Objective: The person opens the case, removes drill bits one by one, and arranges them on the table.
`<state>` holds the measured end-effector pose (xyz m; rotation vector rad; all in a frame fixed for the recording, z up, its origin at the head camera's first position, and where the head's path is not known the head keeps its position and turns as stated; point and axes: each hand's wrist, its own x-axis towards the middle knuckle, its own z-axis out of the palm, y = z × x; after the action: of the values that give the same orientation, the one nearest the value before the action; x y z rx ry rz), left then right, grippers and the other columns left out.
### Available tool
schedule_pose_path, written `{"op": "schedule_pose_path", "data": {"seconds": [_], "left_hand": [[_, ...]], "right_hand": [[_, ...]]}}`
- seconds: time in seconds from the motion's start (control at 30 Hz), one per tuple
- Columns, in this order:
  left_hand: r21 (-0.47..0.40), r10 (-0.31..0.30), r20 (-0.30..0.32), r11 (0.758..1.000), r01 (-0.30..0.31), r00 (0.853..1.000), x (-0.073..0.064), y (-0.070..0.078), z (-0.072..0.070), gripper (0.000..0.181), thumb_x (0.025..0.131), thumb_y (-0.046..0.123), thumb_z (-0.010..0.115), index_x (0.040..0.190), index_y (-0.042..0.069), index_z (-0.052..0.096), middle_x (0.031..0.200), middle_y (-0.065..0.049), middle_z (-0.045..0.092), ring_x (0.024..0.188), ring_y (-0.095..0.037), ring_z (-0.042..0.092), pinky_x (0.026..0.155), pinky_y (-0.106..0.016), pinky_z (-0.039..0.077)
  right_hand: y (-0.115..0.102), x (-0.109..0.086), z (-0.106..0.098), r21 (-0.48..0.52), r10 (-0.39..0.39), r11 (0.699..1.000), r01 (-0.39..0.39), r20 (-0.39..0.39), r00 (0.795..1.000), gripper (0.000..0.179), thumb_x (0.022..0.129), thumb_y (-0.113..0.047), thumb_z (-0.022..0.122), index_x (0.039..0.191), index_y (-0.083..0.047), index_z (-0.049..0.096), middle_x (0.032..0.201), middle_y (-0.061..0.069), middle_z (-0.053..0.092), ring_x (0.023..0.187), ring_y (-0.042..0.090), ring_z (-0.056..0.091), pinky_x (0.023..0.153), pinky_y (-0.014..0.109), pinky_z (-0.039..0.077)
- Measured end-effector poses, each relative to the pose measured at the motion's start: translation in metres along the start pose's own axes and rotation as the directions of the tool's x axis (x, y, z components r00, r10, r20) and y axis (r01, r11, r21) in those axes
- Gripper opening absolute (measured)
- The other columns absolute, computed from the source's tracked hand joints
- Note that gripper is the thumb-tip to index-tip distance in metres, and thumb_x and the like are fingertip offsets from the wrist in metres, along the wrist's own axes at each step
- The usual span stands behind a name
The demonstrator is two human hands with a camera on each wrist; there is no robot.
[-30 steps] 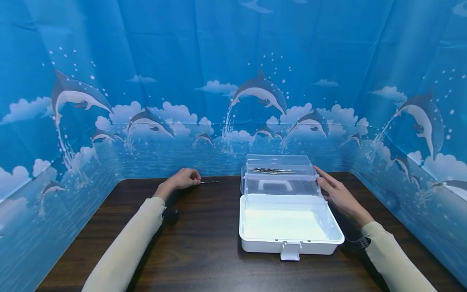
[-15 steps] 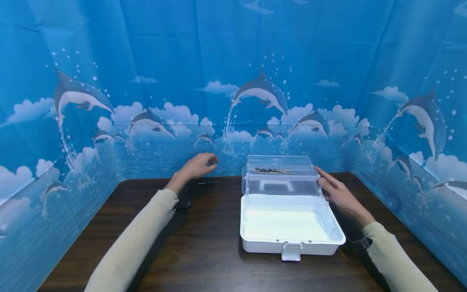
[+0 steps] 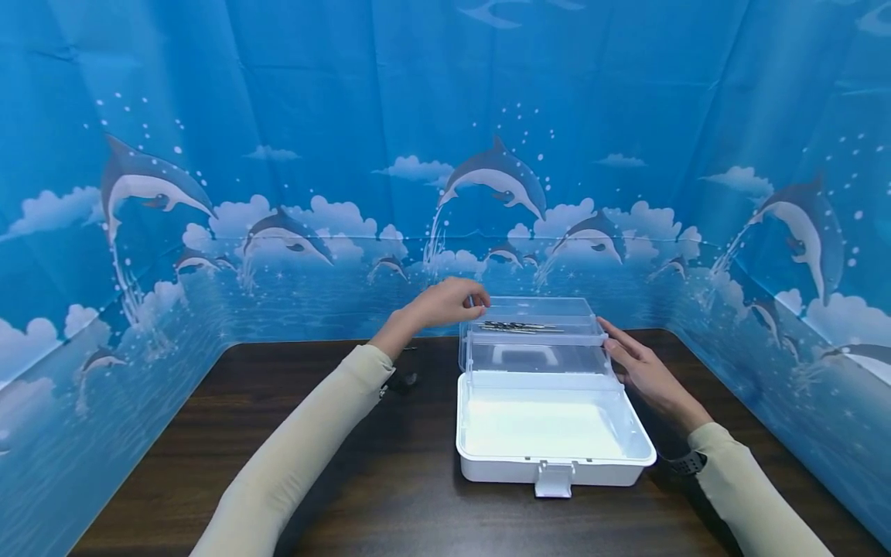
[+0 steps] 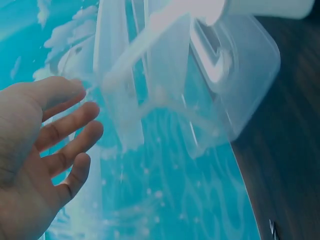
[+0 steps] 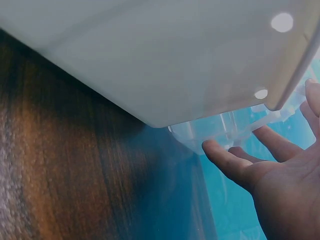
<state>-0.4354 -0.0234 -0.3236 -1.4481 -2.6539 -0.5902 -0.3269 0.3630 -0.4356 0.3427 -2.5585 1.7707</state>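
Observation:
A white box (image 3: 560,471) stands on the dark table, its see-through tray (image 3: 525,356) folded out behind it. Several metal drill bits (image 3: 520,327) lie side by side in the tray's compartment. My left hand (image 3: 452,300) hovers at the tray's left upper corner with loosely bent fingers; nothing shows in it in the left wrist view. At the tray's right edge, my right hand (image 3: 647,375) touches the side with its fingers extended. A lone drill bit (image 4: 273,228) rests on the table; my left arm mostly covers it in the head view.
The wood table (image 3: 376,472) ends at the back against a blue dolphin-print curtain (image 3: 348,155), which also runs along both sides. A white latch (image 3: 554,481) juts out from the front of the box.
My left hand has left the drill bit at the back of the table, risen, and moved right to the tray. That drill bit stays on the table. My right hand has not moved.

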Motion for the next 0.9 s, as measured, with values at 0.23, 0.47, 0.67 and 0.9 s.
{"op": "schedule_pose_path", "data": {"seconds": [0.23, 0.47, 0.67, 0.9], "left_hand": [[0.002, 0.029, 0.088, 1.0, -0.029, 0.996, 0.017, 0.014, 0.012, 0.018, 0.103, 0.02, 0.064, 0.116, 0.014, 0.075, 0.103, 0.007, 0.069, 0.091, -0.007, 0.063, 0.079, -0.027, 0.051], [-0.016, 0.065, 0.177, 0.998, -0.063, 0.982, 0.024, 0.02, 0.016, 0.02, 0.102, 0.021, 0.066, 0.119, 0.016, 0.075, 0.108, 0.007, 0.07, 0.096, -0.006, 0.063, 0.08, -0.026, 0.051], [-0.01, 0.058, 0.19, 0.998, -0.057, 0.98, 0.029, 0.022, 0.019, 0.017, 0.101, 0.015, 0.068, 0.114, 0.016, 0.077, 0.106, 0.007, 0.071, 0.094, -0.006, 0.063, 0.079, -0.025, 0.051], [0.043, 0.073, 0.16, 0.996, -0.081, 0.984, 0.034, 0.025, 0.025, 0.012, 0.1, 0.015, 0.069, 0.107, 0.019, 0.078, 0.097, 0.009, 0.069, 0.086, -0.005, 0.061, 0.075, -0.024, 0.05]], "right_hand": [[0.001, 0.001, 0.001, -0.001, 0.008, 1.0, -0.008, 0.006, 1.0, 0.066, 0.108, -0.052, 0.042, 0.165, -0.035, 0.015, 0.169, 0.012, 0.004, 0.149, 0.051, 0.01, 0.101, 0.075, 0.027], [0.001, 0.001, 0.001, 0.006, -0.004, 1.0, 0.004, 0.004, 1.0, 0.064, 0.108, -0.051, 0.041, 0.165, -0.034, 0.016, 0.169, 0.011, 0.005, 0.149, 0.05, 0.011, 0.101, 0.074, 0.028], [0.001, 0.002, 0.001, 0.019, -0.009, 1.0, 0.009, 0.007, 1.0, 0.063, 0.109, -0.05, 0.041, 0.165, -0.035, 0.016, 0.169, 0.011, 0.006, 0.149, 0.049, 0.012, 0.1, 0.075, 0.028], [0.002, 0.002, -0.001, 0.007, -0.007, 1.0, 0.007, -0.003, 1.0, 0.064, 0.108, -0.051, 0.042, 0.165, -0.034, 0.018, 0.169, 0.011, 0.007, 0.149, 0.05, 0.012, 0.099, 0.076, 0.028]]}}
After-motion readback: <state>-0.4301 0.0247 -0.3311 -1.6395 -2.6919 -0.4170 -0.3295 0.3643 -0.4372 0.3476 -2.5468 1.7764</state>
